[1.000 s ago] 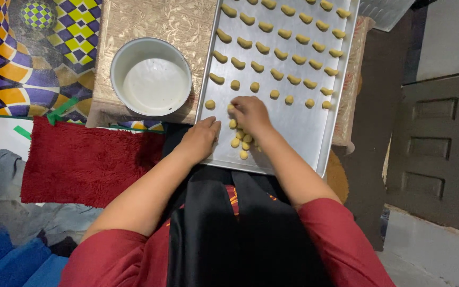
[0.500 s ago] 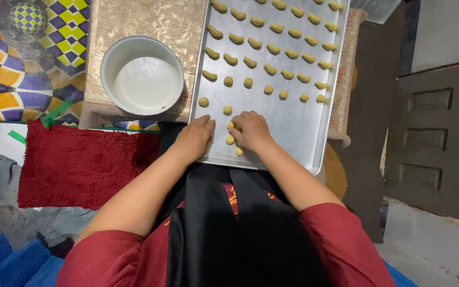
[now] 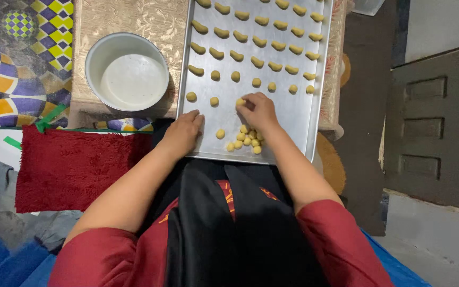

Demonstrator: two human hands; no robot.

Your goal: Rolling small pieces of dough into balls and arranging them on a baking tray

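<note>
A long metal baking tray (image 3: 298,114) lies in front of me on a low cloth-covered table. Rows of crescent-shaped yellow dough pieces (image 3: 256,41) fill its far part, and a row of small dough balls (image 3: 215,75) sits nearer. My right hand (image 3: 258,110) pinches one dough ball (image 3: 239,102) and sets it against the tray in line with two other balls to its left. A small heap of loose dough balls (image 3: 245,139) lies just below that hand. My left hand (image 3: 183,132) rests flat on the tray's near left corner, holding nothing.
A round white bowl (image 3: 127,72), nothing in it, stands left of the tray on the beige patterned cloth (image 3: 134,18). A red mat (image 3: 75,165) lies at the lower left, a chequered rug (image 3: 11,58) beyond it. Dark panelled doors (image 3: 436,127) are on the right.
My right hand has moved up from the heap of balls to the row, carrying one ball. My left hand stays on the tray's near edge. The view has shifted slightly.
</note>
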